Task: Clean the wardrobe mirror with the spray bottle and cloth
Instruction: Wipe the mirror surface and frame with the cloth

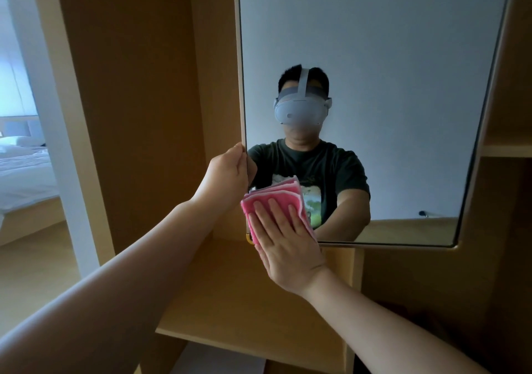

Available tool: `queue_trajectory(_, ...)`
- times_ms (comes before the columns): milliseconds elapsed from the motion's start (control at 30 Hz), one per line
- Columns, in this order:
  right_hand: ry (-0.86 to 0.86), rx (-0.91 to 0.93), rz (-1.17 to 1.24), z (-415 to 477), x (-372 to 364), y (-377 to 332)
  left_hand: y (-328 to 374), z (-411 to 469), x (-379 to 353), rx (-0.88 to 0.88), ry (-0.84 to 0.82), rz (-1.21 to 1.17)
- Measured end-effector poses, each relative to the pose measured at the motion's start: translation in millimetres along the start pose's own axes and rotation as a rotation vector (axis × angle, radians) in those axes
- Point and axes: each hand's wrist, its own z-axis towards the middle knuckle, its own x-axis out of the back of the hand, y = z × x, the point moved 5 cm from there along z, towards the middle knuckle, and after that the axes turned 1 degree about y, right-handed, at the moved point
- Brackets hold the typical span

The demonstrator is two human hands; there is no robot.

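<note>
Fingers (275, 212) of the right hand (288, 247) lie straight and slightly spread, flat on the folded pink terry cloth (282, 192). They press it against the tall rectangular glass wardrobe mirror (388, 57) at its seven o'clock corner. The left hand (227, 175) grips the mirror's slim edge at about eight o'clock, fingers curled round it, apparently steadying the pane.

The step in hand looks like wiping. To do it well, hold that left grip firm so the pane does not swing under pressure. Push through the whole palm, not just the fingertips. Keep the skin on the cloth, since bare fingertips would smear the glass. Work from this corner toward five o'clock along the bottom rail, then in overlapping passes up toward twelve. Mind the light wooden shelf (230, 287) at six o'clock, just below the frame. The spray bottle is not in view.
</note>
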Motion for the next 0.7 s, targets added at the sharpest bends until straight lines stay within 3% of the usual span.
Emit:
queue_trajectory(500,-0.148,0.267,0.226,-20,21,-5,-12,8,-1,0.118,-0.045,0.082)
queue_trajectory(700,0.053,0.089,0.462,14,60,27,-4,10,8,0.145,-0.112,0.075)
